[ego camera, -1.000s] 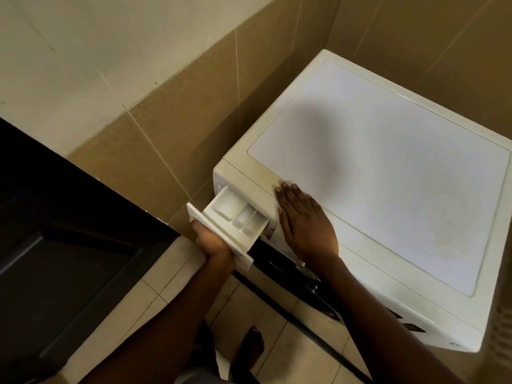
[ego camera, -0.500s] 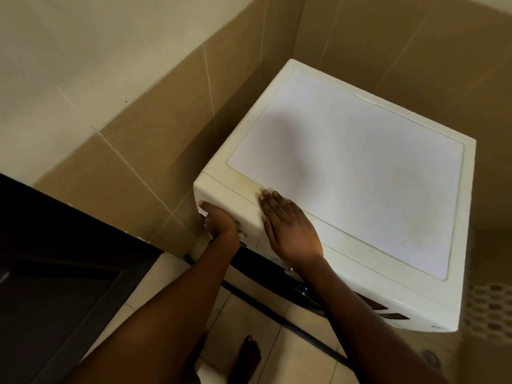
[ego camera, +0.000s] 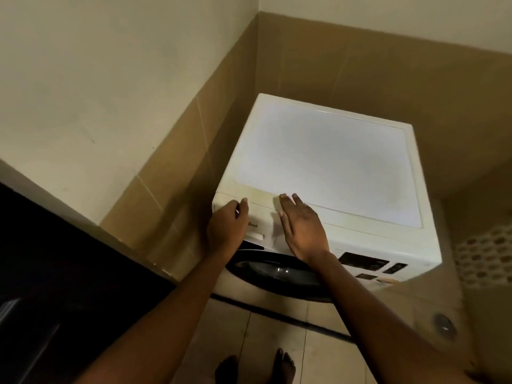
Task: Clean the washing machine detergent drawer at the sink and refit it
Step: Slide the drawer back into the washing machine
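Drawer (ego camera: 261, 216) now flush, right hand (ego camera: 303, 231) at edge

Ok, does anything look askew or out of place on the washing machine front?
Nothing stands out: the white plastic detergent drawer sits flush in the cream washing machine, left hand on it, right hand beside.

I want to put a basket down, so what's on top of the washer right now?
Only fingertips of the right hand show on the washer top, at its front edge; what lies under them is covered.
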Demonstrator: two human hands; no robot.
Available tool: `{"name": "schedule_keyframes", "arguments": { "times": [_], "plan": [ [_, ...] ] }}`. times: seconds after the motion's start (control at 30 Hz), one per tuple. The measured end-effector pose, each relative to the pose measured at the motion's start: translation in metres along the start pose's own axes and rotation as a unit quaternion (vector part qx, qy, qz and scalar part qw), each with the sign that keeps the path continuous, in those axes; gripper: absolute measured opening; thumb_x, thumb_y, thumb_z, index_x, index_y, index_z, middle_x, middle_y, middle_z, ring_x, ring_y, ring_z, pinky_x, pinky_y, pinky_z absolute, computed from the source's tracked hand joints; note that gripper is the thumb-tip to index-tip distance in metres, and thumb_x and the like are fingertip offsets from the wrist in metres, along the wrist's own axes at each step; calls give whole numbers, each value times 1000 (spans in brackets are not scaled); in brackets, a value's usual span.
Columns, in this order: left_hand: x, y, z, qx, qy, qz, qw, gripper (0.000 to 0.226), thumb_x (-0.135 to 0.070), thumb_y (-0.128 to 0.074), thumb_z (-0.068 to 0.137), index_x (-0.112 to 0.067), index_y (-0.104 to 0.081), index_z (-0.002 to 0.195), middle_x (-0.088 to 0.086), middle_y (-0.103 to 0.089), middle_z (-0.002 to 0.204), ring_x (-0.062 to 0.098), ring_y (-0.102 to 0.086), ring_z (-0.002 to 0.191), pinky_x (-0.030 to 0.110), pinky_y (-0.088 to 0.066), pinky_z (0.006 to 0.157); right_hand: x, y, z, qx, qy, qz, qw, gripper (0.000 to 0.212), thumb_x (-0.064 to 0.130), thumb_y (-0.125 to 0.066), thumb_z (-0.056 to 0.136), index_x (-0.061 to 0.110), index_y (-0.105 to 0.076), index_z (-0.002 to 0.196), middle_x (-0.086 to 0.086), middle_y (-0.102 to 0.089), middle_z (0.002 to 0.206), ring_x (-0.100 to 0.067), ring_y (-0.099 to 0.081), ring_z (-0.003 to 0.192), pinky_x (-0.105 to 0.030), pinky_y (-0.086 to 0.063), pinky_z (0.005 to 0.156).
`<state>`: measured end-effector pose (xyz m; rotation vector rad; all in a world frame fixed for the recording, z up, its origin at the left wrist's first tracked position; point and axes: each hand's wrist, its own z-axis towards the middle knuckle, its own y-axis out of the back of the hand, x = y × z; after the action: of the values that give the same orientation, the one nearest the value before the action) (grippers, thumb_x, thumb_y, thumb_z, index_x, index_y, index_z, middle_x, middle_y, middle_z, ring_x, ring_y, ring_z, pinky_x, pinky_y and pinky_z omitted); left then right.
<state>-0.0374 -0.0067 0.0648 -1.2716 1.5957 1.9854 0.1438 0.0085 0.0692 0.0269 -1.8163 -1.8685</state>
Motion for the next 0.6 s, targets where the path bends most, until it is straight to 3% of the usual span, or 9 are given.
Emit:
{"name": "schedule_keyframes", "arguments": {
  "times": [0.13, 0.23, 0.37, 0.47, 0.6],
  "plan": [
    [-32, 16, 2, -33, -192, 77, 978, 35, -38, -52, 99, -12, -65, 81, 6, -69, 74, 31, -61, 76, 38, -46, 66, 9, 28, -19, -44, -67, 14, 997, 47, 35, -29, 106, 16, -43, 147, -3, -50, 147, -20, -35, 142, -32, -29, 113],
    [-55, 17, -8, 8, -285, 120, 951, 34, -43, -49, 99, -16, -67, 109, 2, -71, 111, 23, -61, 106, 37, -45, 87, 10, 50, -37, -86, -101, -17, 991, 47, 36, -32, 106, 13, -46, 143, -8, -56, 139, -25, -43, 137, -35, -34, 110],
    [-73, 17, -22, 70, -351, 120, 926, 51, -46, -39, 102, -19, -45, 145, 2, -42, 154, 22, -32, 146, 44, -31, 114, 12, 75, -63, -155, -128, -122, 972, 48, 38, -36, 104, 8, -50, 138, -11, -58, 135, -29, -47, 132, -40, -36, 110],
    [-93, 11, -40, 99, -403, 133, 900, 57, -49, -34, 103, -20, -33, 152, 0, -27, 163, 20, -17, 152, 44, -24, 119, 5, 96, -86, -185, -157, -138, 960, 50, 39, -34, 104, 9, -43, 144, -10, -49, 146, -27, -36, 142, -40, -30, 115],
    [-125, -4, -70, 91, -425, 127, 891, 61, -52, -31, 104, -19, -27, 155, -1, -22, 165, 19, -15, 153, 40, -21, 120, -7, 124, -121, -209, -170, -139, 953, 55, 42, -29, 105, 14, -29, 153, -7, -34, 157, -22, -21, 149, -38, -21, 120]
  ]
}}
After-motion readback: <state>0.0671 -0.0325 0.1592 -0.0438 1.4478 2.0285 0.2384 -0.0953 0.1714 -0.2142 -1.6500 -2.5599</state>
